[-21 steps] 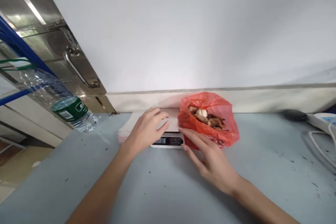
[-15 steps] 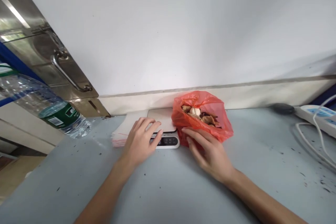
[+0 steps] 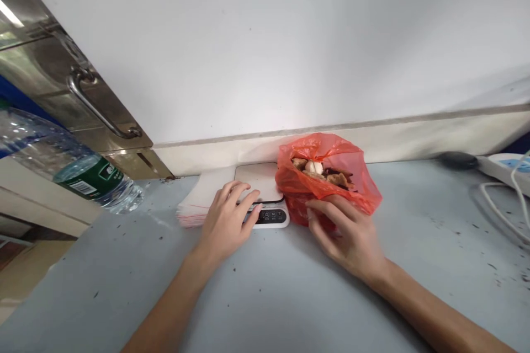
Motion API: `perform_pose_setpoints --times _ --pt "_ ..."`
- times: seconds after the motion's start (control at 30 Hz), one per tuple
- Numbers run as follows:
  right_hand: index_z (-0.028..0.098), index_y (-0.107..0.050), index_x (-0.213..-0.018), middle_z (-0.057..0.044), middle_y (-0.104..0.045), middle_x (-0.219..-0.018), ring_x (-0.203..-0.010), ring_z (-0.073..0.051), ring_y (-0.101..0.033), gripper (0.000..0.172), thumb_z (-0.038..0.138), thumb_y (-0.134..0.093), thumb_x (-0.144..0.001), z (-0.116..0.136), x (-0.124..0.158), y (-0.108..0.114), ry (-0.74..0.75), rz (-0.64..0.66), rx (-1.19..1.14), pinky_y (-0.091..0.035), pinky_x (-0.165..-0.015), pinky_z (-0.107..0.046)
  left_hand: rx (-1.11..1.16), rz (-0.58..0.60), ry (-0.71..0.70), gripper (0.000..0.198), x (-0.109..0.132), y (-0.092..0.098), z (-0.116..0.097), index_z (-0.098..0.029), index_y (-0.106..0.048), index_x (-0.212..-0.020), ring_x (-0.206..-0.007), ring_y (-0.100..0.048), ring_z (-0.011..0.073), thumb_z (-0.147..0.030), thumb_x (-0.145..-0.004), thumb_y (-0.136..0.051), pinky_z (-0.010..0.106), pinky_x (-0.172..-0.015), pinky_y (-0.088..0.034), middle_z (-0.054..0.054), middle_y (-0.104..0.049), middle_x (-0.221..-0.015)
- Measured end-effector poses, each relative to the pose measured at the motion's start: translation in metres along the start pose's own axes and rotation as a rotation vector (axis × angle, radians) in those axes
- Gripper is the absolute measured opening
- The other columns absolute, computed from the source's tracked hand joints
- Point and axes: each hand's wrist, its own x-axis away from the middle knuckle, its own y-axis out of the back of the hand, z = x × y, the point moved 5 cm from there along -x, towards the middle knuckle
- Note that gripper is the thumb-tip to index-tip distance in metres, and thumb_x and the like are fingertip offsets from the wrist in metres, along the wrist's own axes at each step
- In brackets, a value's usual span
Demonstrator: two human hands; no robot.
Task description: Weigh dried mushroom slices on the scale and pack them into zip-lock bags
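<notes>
A white electronic kitchen scale [image 3: 259, 181] lies on the grey table with its black button panel toward me. My left hand [image 3: 232, 214] is over its left part, fingers apart and holding nothing; it hides part of the panel. Right of the scale stands a red plastic bag [image 3: 293, 198], its mouth open. Brown dried pieces [image 3: 337, 179] and a whitish round piece [image 3: 313, 167] show inside. My right hand [image 3: 350, 237] is at the bag's front, fingers curved, with a small gap between thumb and forefinger. Whether its fingertips touch the bag is unclear.
A stack of white sheets with red edges [image 3: 192, 207] lies under and left of the scale. A clear bottle with a green label [image 3: 93, 176] leans in at left, near a metal door handle [image 3: 99, 110]. At right are a black object [image 3: 457, 160], a power strip [image 3: 505, 168] and white cable [image 3: 491, 207].
My right hand has shifted right along the front of the bag. My left hand stays over the scale. The view has moved slightly.
</notes>
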Motion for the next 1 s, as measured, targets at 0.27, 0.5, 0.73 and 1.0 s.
perform_pose_setpoints --times 0.27,0.5,0.73,1.0 --pt "0.022 -0.066 -0.088 0.002 -0.067 -0.069 -0.049 -0.010 -0.055 0.012 0.015 -0.062 -0.097 -0.004 -0.001 0.000 -0.023 0.028 0.045 -0.046 -0.051 -0.021 0.018 0.039 0.076 0.031 0.004 0.000 0.007 -0.011 -0.074 -0.112 -0.109 -0.064 0.0324 -0.021 -0.108 -0.045 0.047 -0.088 -0.061 0.017 -0.073 -0.110" --pt "0.021 -0.061 -0.069 0.002 -0.060 -0.059 -0.046 -0.009 -0.053 0.032 0.019 -0.062 -0.101 0.004 -0.006 0.001 0.070 0.054 0.074 -0.040 -0.045 -0.022 -0.021 0.138 0.169 0.031 0.008 -0.006 0.013 -0.018 -0.074 -0.114 -0.115 -0.061 0.0312 -0.026 -0.109 -0.045 0.048 -0.094 -0.059 0.015 -0.071 -0.117" --pt "0.018 -0.069 -0.077 0.000 -0.064 -0.060 -0.048 -0.010 -0.056 0.026 0.021 -0.060 -0.101 0.004 -0.002 -0.001 0.054 0.071 0.097 -0.044 -0.047 -0.023 -0.010 0.147 0.213 0.036 0.009 -0.003 0.018 -0.014 -0.072 -0.122 -0.123 -0.057 0.0341 -0.025 -0.109 -0.040 0.052 -0.099 -0.056 0.019 -0.069 -0.124" --pt "0.019 -0.075 -0.082 0.000 -0.067 -0.063 -0.049 -0.011 -0.056 0.022 0.018 -0.061 -0.099 -0.001 0.000 -0.003 0.037 0.050 0.121 -0.045 -0.049 -0.023 -0.001 0.144 0.179 0.037 0.010 -0.006 0.019 -0.016 -0.072 -0.121 -0.125 -0.058 0.0331 -0.022 -0.109 -0.037 0.050 -0.100 -0.057 0.018 -0.069 -0.124"
